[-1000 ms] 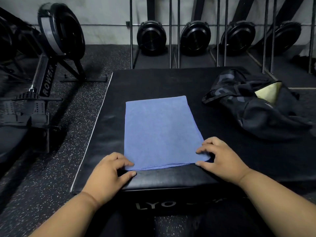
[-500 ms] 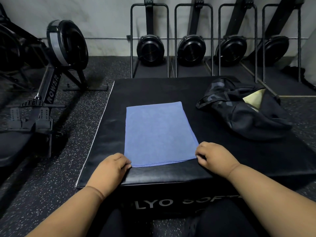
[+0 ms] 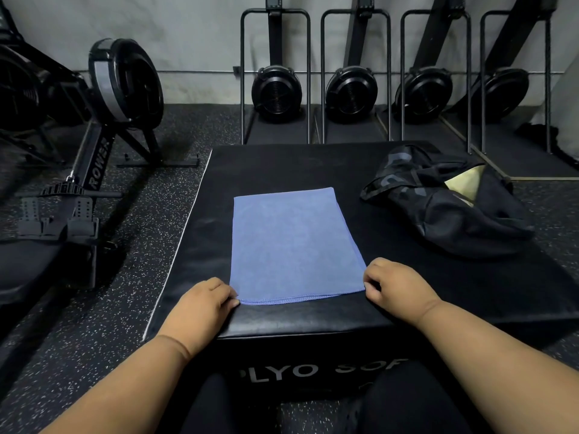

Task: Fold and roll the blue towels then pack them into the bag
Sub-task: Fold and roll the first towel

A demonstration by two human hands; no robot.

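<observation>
Towel [image 3: 294,242] lies flat and folded on the black box [image 3: 266,164], with its long side running from near to far and its stitched hem at the near edge. The bag [image 3: 445,211] sits on the same box, far right, well apart from the towel, and its mouth shows a pale lining.

Your left hand [image 3: 200,305] is at the near left corner, fingers curled, with the fingertips touching the hem; it seems to pinch the corner, but the grip itself is hidden under the fingers. Your right hand [image 3: 398,286] is at the near right corner, also curled, and I cannot tell for sure if it already holds the cloth or only touches the edge.

The step in hand looks like the start of the roll. To do it well, take both corners at the same height and turn the hem over away from you in one even movement, so the first turn is tight and straight. Keep both hands level; if one side goes ahead, the roll will become a cone. Press lightly down while rolling, because the soft cloth can slide on the smooth box top. Watch that the layers at the near right stay together.
</observation>
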